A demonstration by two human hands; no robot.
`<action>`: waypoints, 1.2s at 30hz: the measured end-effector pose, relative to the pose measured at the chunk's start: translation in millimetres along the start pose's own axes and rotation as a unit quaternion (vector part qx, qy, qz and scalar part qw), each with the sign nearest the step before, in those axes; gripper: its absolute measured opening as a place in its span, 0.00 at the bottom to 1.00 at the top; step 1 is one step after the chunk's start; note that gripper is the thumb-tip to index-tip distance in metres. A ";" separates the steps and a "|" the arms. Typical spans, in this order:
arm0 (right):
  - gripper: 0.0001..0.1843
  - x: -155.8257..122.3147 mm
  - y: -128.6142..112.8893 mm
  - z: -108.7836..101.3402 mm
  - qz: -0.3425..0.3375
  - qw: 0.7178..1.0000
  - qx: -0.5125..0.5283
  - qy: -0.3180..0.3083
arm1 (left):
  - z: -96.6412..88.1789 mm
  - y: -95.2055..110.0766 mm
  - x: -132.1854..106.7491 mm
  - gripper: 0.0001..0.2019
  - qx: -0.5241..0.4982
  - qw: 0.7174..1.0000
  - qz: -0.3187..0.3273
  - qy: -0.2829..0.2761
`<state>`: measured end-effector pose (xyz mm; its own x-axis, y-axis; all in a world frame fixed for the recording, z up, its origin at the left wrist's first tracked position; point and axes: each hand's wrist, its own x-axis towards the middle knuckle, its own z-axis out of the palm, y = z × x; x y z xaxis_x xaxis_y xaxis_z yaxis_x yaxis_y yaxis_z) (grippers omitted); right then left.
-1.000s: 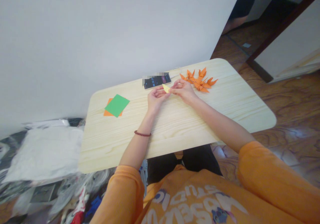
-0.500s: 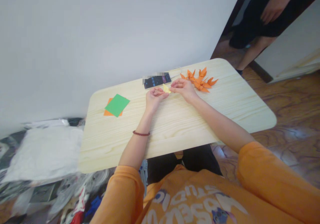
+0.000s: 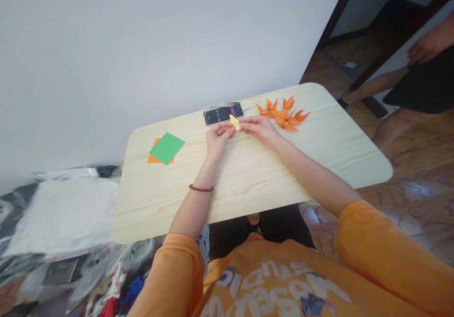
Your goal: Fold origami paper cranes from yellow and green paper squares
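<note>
Pinching from both sides, the left hand [image 3: 217,140] and the right hand [image 3: 262,130] are meeting at one small piece of yellow paper [image 3: 235,123], fingertips gripping it between them. It's showing pale and bright, a slim folded shape, its upper end tapering to a point that's leaning towards the left; the lower part is looking broader, with fingers covering some of its edges, and the finer creases are proving too small to make out. The piece is sitting up in the fingers over the far half of the wooden table [image 3: 248,180], just in front of the phone [image 3: 222,115]. Over on the right, pointed orange paper birds [image 3: 285,116] are lying in a cluster near the right hand, while well to the left a green sheet [image 3: 166,148] is resting askew on an orange sheet [image 3: 152,159].
</note>
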<state>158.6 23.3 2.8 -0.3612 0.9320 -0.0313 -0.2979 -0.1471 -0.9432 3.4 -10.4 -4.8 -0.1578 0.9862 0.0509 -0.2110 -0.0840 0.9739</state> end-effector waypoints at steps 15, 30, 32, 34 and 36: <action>0.19 -0.2 -1.1 3.0 0.012 0.999 0.014 0.051 | 2.8 -1.5 -1.7 0.15 0.007 1.000 -0.005 -0.011; 0.18 1.1 -3.5 3.5 -0.064 0.992 -0.112 0.008 | 2.1 2.8 -4.4 0.15 0.042 0.998 0.040 0.006; 0.17 1.9 -2.6 2.4 -0.086 0.988 -0.128 0.006 | 1.3 1.8 -2.7 0.14 0.049 0.997 0.055 0.009; 0.15 1.7 -2.0 1.5 -0.120 0.982 -0.143 0.009 | 0.1 0.7 -0.7 0.12 0.054 0.995 0.082 0.013; 0.13 0.1 -2.3 1.8 -0.164 0.973 -0.163 0.016 | -1.1 0.1 0.5 0.10 0.054 0.991 0.122 0.011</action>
<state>157.6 23.1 5.5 -0.2647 0.9214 0.2844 -0.0949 0.2686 -0.9586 2.2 -10.1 -4.9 -0.2127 0.9346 0.2850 -0.0601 -0.3036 0.9509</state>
